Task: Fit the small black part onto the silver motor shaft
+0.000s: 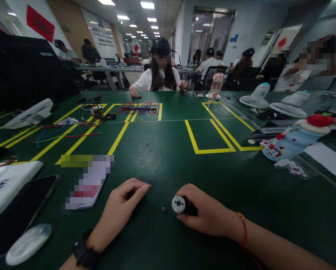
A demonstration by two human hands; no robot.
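Observation:
My right hand (198, 210) is closed around a small cylindrical motor (178, 204), whose round silver end face with dark holes points toward me. The rest of its body is hidden by my fingers. Just left of it a tiny ring-shaped metal part (164, 209) lies on the green table. My left hand (125, 200) rests on the table left of that part, fingers curled and thumb against the index finger; whether something is between them is hidden.
A phone (96, 187) lies left of my left hand, with a tablet (24, 210), white box (13, 183) and white oval object (29, 243) beyond. Wires (140, 108) lie farther back, near a person (162, 75). A blue snowman bottle (291, 140) stands right.

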